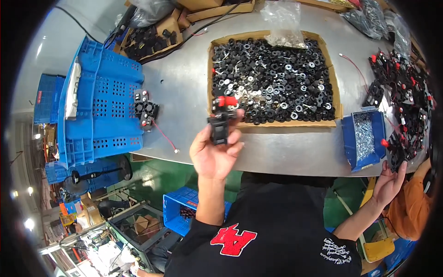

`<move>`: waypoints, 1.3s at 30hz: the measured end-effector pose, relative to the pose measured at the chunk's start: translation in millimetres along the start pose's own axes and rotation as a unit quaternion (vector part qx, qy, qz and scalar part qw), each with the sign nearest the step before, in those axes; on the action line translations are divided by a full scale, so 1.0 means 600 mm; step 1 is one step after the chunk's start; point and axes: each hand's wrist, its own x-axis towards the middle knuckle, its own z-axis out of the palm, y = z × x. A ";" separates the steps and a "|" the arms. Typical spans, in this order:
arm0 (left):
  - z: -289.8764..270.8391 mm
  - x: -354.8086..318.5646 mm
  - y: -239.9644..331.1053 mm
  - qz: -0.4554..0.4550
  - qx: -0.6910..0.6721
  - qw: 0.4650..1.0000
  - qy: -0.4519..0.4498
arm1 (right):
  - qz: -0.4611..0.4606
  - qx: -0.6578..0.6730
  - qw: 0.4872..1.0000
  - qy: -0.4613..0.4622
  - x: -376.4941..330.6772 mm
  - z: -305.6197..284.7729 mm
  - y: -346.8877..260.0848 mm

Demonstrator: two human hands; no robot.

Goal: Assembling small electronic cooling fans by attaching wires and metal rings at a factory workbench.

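Note:
My left hand (213, 159) is raised over the near edge of the metal table, its fingers curled round a black plastic assembly (218, 131) with a red knob-like part on top. Behind it is a shallow cardboard tray (277, 124) full of black ring-shaped caps, silvery washers and pins. At the right, my right hand (386, 185) grips a similar black part (395, 156) with a red tip, beside a pile of such assemblies (406, 99). Its fingers are partly hidden by the part.
A blue bin (350, 147) of small silvery screws stands left of the pile. A clear plastic bag (282, 21) rests on the tray's far edge. At left, a fan module (146, 109) with a wire lies against a blue crate (104, 92). Another person's orange sleeve (408, 207) shows at right.

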 end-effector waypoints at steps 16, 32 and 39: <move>-0.125 -0.013 0.244 0.366 0.871 -0.007 0.328 | 0.217 0.328 0.900 -0.187 -0.087 0.185 0.019; 0.047 -0.043 -0.140 -0.138 0.454 0.873 -0.115 | -0.360 -0.374 0.750 -0.409 -0.165 0.283 0.068; 0.053 -0.048 -0.141 -0.113 0.483 0.868 -0.033 | -0.159 -0.274 0.891 -0.326 -0.195 0.255 0.072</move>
